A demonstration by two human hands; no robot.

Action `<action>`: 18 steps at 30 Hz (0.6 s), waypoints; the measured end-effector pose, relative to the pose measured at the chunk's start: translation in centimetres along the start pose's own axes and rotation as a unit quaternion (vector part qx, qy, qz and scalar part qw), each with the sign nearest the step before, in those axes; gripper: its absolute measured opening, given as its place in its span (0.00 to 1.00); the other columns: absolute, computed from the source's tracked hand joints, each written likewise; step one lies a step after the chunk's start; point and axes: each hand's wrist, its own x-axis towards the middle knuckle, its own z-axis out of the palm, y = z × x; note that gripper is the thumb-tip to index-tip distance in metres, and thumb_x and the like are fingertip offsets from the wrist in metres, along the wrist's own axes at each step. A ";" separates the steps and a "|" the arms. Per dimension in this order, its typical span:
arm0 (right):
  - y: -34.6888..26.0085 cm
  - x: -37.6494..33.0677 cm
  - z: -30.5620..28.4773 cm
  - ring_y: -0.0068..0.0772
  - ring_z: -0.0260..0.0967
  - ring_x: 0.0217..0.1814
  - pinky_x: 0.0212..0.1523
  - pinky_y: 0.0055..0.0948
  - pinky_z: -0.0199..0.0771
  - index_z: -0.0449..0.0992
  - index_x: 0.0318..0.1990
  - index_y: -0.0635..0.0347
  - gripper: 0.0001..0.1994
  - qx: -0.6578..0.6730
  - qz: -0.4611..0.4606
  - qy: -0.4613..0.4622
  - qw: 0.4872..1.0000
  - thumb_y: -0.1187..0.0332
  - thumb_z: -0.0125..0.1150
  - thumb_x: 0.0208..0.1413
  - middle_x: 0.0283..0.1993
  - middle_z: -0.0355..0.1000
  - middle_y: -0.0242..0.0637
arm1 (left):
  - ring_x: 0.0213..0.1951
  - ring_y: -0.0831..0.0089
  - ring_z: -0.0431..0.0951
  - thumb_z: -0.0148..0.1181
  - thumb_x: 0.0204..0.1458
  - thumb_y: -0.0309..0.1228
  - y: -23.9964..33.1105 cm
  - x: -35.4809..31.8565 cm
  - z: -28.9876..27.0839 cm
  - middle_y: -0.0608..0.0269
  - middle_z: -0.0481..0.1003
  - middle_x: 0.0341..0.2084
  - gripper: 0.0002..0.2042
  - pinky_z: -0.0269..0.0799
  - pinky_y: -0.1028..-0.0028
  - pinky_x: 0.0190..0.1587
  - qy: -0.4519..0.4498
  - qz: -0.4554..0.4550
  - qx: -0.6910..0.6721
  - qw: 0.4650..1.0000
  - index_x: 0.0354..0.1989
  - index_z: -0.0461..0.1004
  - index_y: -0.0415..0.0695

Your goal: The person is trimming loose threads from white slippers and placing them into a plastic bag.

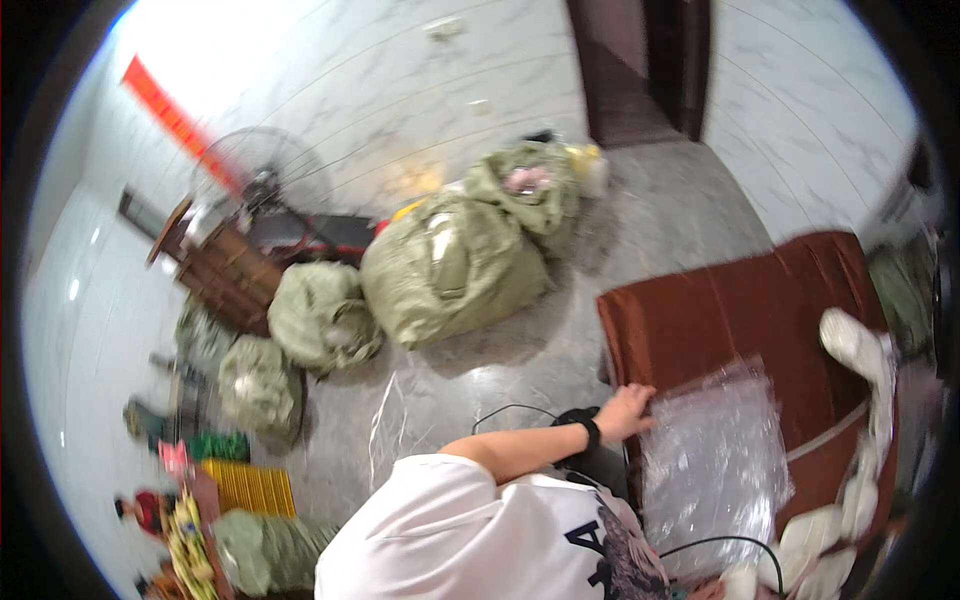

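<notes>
My left hand (625, 412), with a black band on its wrist, rests at the near left edge of a padded surface under a brown cover (700, 310). Its fingers are apart, and their tips touch the left margin of some flat, clear plastic bags (715, 455). The bags lie loosely stacked on the brown cover. Nothing shows firmly gripped in this hand. My right hand cannot be made out. Along the right side of the cover lie white padded pieces (855, 345), and more white pieces (815, 540) are bunched near the lower edge.
Stuffed green woven sacks (450, 270) stand on the grey floor. Behind them are a standing fan (262, 180) and brown wooden furniture (225, 270). A yellow ribbed panel (250, 487) sits at lower left. A dark doorway (640, 80) opens at the back. A black cable (735, 540) crosses the bags.
</notes>
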 end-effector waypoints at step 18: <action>-8.2 0.0 10.3 0.47 0.63 0.59 0.63 0.37 0.57 0.64 0.57 0.75 0.25 -0.049 -0.046 0.029 0.997 0.59 0.47 0.63 0.58 0.66 0.55 | 0.48 0.53 0.74 0.48 0.59 0.43 -3.0 7.1 -2.2 0.49 0.74 0.46 0.18 0.69 0.56 0.50 -0.052 0.089 0.121 0.987 0.45 0.75 0.43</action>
